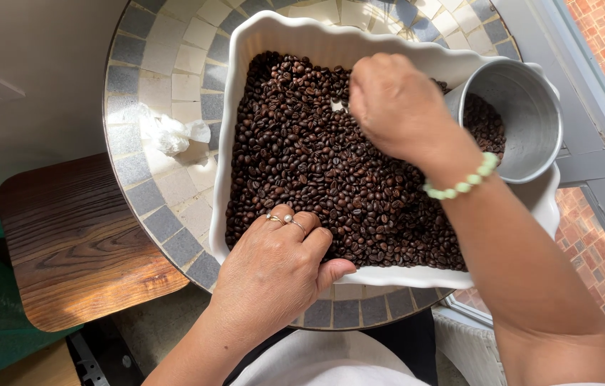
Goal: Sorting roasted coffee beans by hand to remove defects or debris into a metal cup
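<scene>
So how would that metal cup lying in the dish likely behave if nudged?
The metal cup lies on its side, round-walled, so it may roll. It looks thin and probably light, though the coffee beans inside add weight. Its smooth wall could slip against the white dish.

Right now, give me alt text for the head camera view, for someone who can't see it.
Two hands sort dark coffee beans in a white dish on a round tiled table. The right hand reaches into the beans beside a metal cup; the left hand grips the dish's near edge.
</scene>
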